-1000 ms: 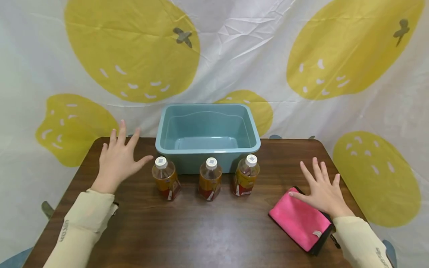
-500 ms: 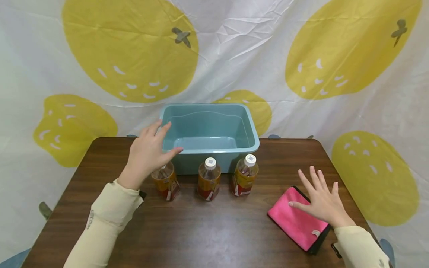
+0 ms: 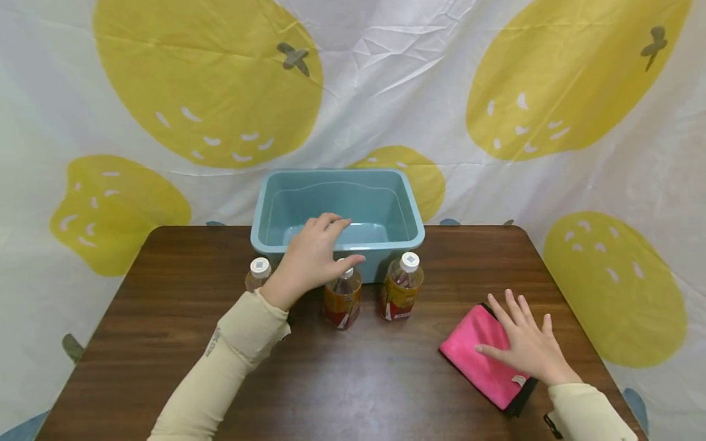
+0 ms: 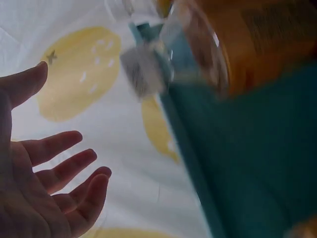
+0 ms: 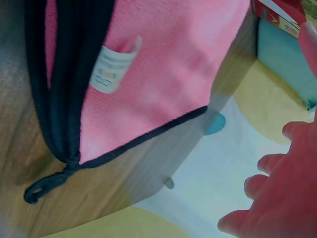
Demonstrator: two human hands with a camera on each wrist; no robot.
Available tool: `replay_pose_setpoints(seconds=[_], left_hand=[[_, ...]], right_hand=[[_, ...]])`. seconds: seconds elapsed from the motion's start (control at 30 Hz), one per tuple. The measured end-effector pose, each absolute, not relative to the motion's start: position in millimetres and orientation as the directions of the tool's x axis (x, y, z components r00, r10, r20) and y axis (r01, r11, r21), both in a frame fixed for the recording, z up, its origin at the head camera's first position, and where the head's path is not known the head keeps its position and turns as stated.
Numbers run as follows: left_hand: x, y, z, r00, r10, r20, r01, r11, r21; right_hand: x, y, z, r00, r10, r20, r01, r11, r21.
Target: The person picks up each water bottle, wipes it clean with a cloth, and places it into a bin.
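My left hand hovers over the middle bottle, fingers spread and loosely bent, holding nothing. It overlaps that bottle's white cap in the head view. Behind my left wrist stands the left bottle, mostly hidden; the right bottle is in full sight. All are clear plastic with orange-red labels. In the left wrist view a blurred bottle lies beyond my fingertips. My right hand is spread over a folded pink cloth with black edging, fingers apart and gripping nothing.
A blue-green plastic basin stands behind the bottles at the table's back edge. The dark wooden table runs back to a white curtain printed with yellow fruit.
My left hand has swept right, from beside the left bottle, past its cap, to over the middle one. My right hand has drifted slightly lower. Bottles, basin and cloth have stayed put.
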State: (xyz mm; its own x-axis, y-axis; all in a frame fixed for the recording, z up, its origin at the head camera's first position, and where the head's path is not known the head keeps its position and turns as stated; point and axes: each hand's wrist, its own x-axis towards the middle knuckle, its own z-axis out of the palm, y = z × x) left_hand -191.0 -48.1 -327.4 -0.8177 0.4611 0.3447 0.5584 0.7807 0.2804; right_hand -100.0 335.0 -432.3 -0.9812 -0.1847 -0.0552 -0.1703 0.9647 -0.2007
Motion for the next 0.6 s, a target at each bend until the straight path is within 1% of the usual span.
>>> replay_pose_setpoints(seconds=[0.13, 0.27, 0.43, 0.6], left_hand=[[-191, -31, -336, -0.803, 0.497, 0.329, 0.589, 0.746, 0.311], [-189, -17, -341, -0.786, 0.533, 0.313, 0.615, 0.723, 0.315], [-187, 1, -348, -0.784, 0.562, 0.265, 0.621, 0.701, 0.351], [-186, 16, -355, -0.762, 0.576, 0.295, 0.647, 0.654, 0.393]], right_hand=[[-99, 336, -438, -0.981, -0.189, -0.054, -0.173, 0.961, -0.215], [-99, 337, -444, -0.981, -0.185, -0.063, -0.167, 0.96, -0.227], [-97, 336, -448, -0.979, -0.182, -0.091, -0.156, 0.959, -0.239], [-97, 336, -453, -0.978, -0.178, -0.11, -0.146, 0.958, -0.248]])
